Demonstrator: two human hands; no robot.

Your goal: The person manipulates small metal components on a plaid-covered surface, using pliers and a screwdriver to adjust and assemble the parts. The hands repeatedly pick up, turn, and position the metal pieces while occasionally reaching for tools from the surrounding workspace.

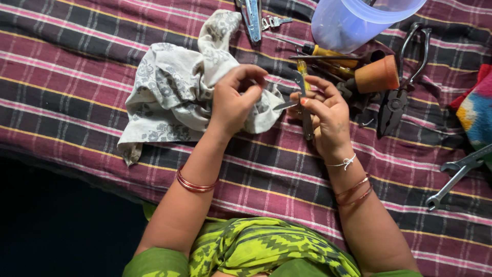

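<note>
The left hand (233,100) is closed, pinching a fold of a grey-patterned white cloth (174,87) between thumb & fingers. The right hand (325,115) is curled around a small metal multi-tool (306,110), which stands roughly upright in the grip w/ a thin blade sticking out left toward the cloth; the blade tip sits just beside the left thumb. Both hands hover over a maroon striped plaid bedsheet (77,61).

Above the right hand lies a heap of tools: yellow-handled screwdrivers (328,53), an orange cylindrical handle (377,75), dark pliers (397,97). A translucent bluish plastic jug (353,20) lies at top, no label visible. A silver folded tool (252,18) & small keys (274,22) sit at top centre. A spanner (456,177) lies at the right edge, near a multicoloured fabric (474,110).
</note>
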